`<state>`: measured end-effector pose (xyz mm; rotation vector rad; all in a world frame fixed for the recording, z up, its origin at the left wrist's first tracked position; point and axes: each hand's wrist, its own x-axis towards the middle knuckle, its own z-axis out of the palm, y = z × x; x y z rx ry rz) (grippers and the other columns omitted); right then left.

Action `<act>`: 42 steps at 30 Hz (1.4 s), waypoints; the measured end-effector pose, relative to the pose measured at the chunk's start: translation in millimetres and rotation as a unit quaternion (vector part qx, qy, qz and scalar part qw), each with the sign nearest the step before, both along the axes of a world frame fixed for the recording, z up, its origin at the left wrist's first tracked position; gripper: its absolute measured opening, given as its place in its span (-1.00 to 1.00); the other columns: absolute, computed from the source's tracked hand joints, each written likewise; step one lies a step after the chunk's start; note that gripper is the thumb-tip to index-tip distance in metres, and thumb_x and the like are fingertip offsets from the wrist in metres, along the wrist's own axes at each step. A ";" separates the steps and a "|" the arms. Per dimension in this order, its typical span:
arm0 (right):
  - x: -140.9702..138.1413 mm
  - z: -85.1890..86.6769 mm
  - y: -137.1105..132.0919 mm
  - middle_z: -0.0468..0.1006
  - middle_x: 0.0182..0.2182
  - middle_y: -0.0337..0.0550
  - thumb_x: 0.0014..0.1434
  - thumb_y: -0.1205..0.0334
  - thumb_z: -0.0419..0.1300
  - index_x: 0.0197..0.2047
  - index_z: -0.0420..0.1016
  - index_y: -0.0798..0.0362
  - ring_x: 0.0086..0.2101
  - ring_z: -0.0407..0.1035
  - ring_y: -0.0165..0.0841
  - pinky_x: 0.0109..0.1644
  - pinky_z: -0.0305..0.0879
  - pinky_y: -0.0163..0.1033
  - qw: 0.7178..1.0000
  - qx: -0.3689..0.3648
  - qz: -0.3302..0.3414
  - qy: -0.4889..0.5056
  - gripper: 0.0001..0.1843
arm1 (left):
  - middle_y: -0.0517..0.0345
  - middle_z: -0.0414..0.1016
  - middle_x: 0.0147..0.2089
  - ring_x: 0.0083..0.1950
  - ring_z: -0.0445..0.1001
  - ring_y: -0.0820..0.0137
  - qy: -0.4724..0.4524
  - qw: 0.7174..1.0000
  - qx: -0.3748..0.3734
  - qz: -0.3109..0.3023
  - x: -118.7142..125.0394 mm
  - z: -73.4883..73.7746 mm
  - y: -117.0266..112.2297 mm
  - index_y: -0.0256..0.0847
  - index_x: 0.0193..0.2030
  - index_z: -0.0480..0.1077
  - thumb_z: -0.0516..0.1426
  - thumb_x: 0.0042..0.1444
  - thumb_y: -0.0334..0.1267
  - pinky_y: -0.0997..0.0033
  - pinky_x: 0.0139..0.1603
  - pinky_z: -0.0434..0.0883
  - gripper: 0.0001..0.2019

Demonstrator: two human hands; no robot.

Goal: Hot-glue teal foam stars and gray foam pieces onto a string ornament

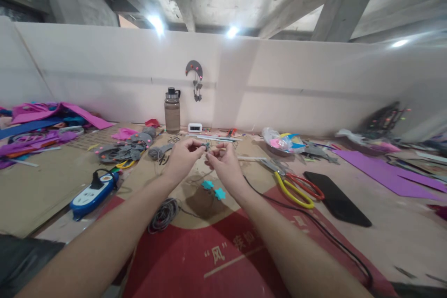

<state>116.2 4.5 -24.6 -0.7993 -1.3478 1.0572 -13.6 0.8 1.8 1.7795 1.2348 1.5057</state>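
Observation:
My left hand (183, 157) and my right hand (226, 164) meet above the middle of the table, fingertips pinched close together. Between them is a small bit of grey yarn (206, 146); its exact shape is too small to make out. Just below my hands are two turquoise felt stars (208, 185), with thin grey strands near them. Whether the stars hang or lie on the surface, I cannot tell. A loose coil of grey yarn (163, 215) lies by my left forearm, and a grey yarn ball (153, 152) sits beyond my left wrist.
Yellow-and-red-handled scissors (293, 188) and a black phone (337, 199) lie to the right, beside a dark cable. On the left are a blue-white power strip (95, 194) and grey felt pieces (127, 149). A bottle (172, 112) and small clock (194, 128) stand behind.

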 end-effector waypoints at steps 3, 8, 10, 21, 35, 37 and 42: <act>6.5 1.1 -0.8 0.26 -0.52 -0.39 0.02 0.15 0.13 -0.26 0.15 0.00 -0.53 0.22 -0.48 -0.48 0.18 -0.36 0.996 0.048 -0.045 -0.065 -0.75 | 0.16 0.44 -0.53 -0.54 0.36 0.47 -0.049 0.997 -0.041 -0.043 2.8 -2.2 1.0 -0.27 -0.36 0.43 0.16 -0.04 -0.18 0.49 -0.55 0.28 -0.82; 13.1 6.1 -3.6 0.25 -0.57 -0.36 0.07 0.14 0.09 -0.40 0.30 0.04 -0.53 0.16 -0.46 -0.44 0.11 -0.34 0.980 0.099 -0.107 -0.133 -0.86 | 0.10 0.50 -0.39 -0.41 0.49 0.40 -0.150 0.976 -0.114 -0.106 7.2 -1.3 0.1 -0.29 -0.27 0.40 0.23 -0.10 -0.21 0.42 -0.41 0.43 -0.75; 13.6 7.6 -4.7 0.25 -0.59 -0.36 0.06 0.13 0.09 -0.43 0.30 0.04 -0.53 0.15 -0.46 -0.45 0.09 -0.33 0.978 0.101 -0.120 -0.137 -0.84 | 0.08 0.51 -0.35 -0.39 0.51 0.40 -0.169 0.968 -0.135 -0.125 8.0 -0.1 -1.3 -0.29 -0.26 0.41 0.24 -0.10 -0.22 0.39 -0.36 0.46 -0.74; 19.0 9.5 -7.2 0.29 -0.61 -0.32 0.06 0.10 0.08 -0.46 0.35 0.05 -0.54 0.16 -0.44 -0.44 0.06 -0.32 0.966 0.113 -0.143 -0.184 -0.79 | 0.04 0.53 -0.37 -0.41 0.52 0.39 -0.198 0.955 -0.168 -0.142 8.7 1.3 -2.4 -0.32 -0.32 0.45 0.27 -0.12 -0.23 0.41 -0.39 0.48 -0.77; 20.4 18.5 -11.8 0.32 -0.61 -0.30 -0.03 0.16 0.13 -0.56 0.35 0.05 -0.52 0.18 -0.42 -0.40 0.08 -0.30 0.950 0.100 -0.187 -0.229 -0.83 | 0.07 0.51 -0.42 -0.44 0.50 0.42 -0.180 0.959 -0.167 -0.140 9.9 -1.4 -2.4 -0.32 -0.35 0.43 0.26 -0.13 -0.21 0.44 -0.42 0.45 -0.77; 20.1 18.6 -11.9 0.32 -0.62 -0.30 -0.03 0.16 0.13 -0.56 0.35 0.05 -0.53 0.17 -0.42 -0.40 0.08 -0.30 0.951 0.094 -0.187 -0.226 -0.83 | 0.08 0.50 -0.42 -0.45 0.49 0.43 -0.173 0.962 -0.163 -0.137 10.2 -1.8 -2.3 -0.31 -0.35 0.43 0.26 -0.13 -0.21 0.43 -0.42 0.45 -0.77; 19.6 18.3 -11.9 0.27 -0.63 -0.34 -0.04 0.14 0.15 -0.51 0.35 0.05 -0.55 0.15 -0.44 -0.45 0.05 -0.32 0.956 0.077 -0.187 -0.211 -0.84 | 0.12 0.47 -0.46 -0.49 0.45 0.46 -0.152 0.968 -0.152 -0.128 10.1 -1.7 -2.4 -0.31 -0.36 0.43 0.24 -0.11 -0.21 0.44 -0.45 0.44 -0.79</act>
